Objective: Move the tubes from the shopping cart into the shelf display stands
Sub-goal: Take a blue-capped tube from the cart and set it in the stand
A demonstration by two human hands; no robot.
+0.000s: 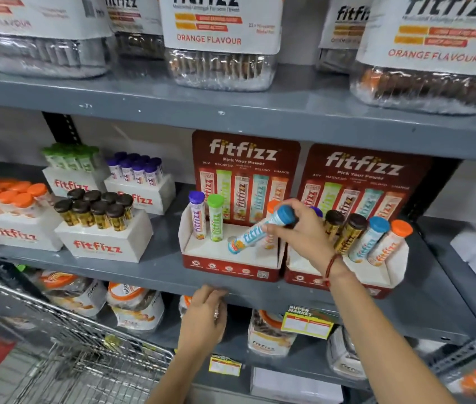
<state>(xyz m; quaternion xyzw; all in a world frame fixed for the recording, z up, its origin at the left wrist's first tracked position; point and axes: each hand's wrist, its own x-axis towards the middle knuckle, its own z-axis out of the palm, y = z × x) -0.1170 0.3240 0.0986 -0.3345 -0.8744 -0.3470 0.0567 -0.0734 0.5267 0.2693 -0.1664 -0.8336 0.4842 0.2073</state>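
Orange-capped tube (271, 207) mostly hidden behind right hand (303, 225).

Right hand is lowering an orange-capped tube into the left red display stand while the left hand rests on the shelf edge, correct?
Not quite: the head view shows the tube in the right hand has a blue cap, not orange. The rest holds: left red display stand, left hand on the shelf edge.

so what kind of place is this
Most likely a supermarket aisle: grey metal shelving stocked with branded display stands, a yellow price tag on the shelf edge, and a wire shopping cart alongside.
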